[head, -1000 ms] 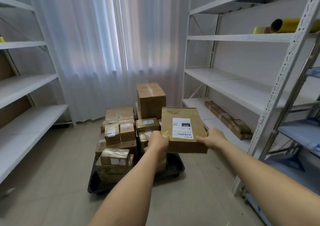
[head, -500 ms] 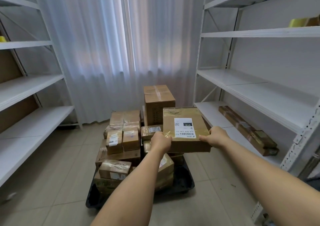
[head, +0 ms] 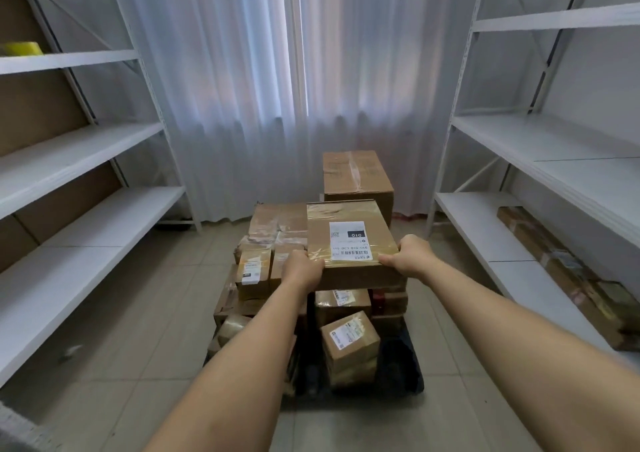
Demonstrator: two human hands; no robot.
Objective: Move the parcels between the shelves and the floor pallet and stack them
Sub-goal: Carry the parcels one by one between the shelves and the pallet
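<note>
A: What do the hands do at this moment?

B: Both hold one flat brown parcel (head: 349, 240) by its near corners. The left hand (head: 302, 269) grips the near left corner with curled fingers, and the right hand (head: 411, 255) grips the near right corner in the same way.

A: And where is this parcel?

B: It is over the pile of parcels (head: 277, 254) on the dark floor pallet (head: 401, 368), with its white label (head: 349, 241) facing up (the number 010 is printed on it). I cannot tell if it already rests on the boxes under it or is just above them.

A: What is around?

B: A tall box (head: 356, 178) stands behind the held parcel, in front of the white curtain (head: 277, 81). White shelves stand on both sides: the left shelves (head: 69, 160) and the right shelves (head: 554, 146). On the lowest right shelf lies a long brown package (head: 568, 275). A small box with a label (head: 349, 342) sits tilted at the near side of the pallet.
</note>
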